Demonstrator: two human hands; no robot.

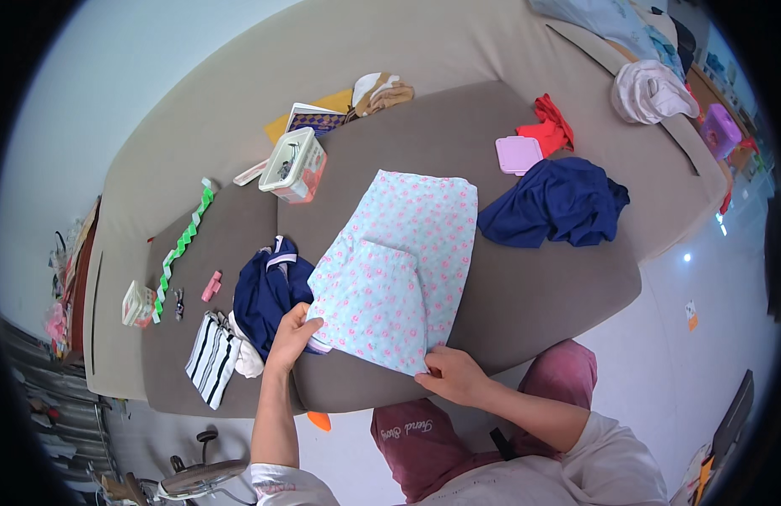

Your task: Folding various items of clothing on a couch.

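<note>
A light blue garment (422, 221) with a pink floral print lies partly folded over itself on the grey-brown sofa seat (542, 284). My left hand (294, 335) pinches its near left corner between thumb and fingers. The near right corner is gripped by my right hand (452, 374), close to the seat's front edge. Just left of the print cloth, and partly covered by it, is a crumpled navy garment (264, 297) with pale trim. A second navy garment (561, 202) lies bunched to the right.
Around the garment lie a plastic tub (295, 166) holding small items, a pink lid (519, 155), red cloth (548, 126), a green-and-white folded strip (184, 243), a pink clip (212, 286), striped cloth (212, 357) and a smaller tub (138, 305). A fan (203, 477) stands on the floor at lower left.
</note>
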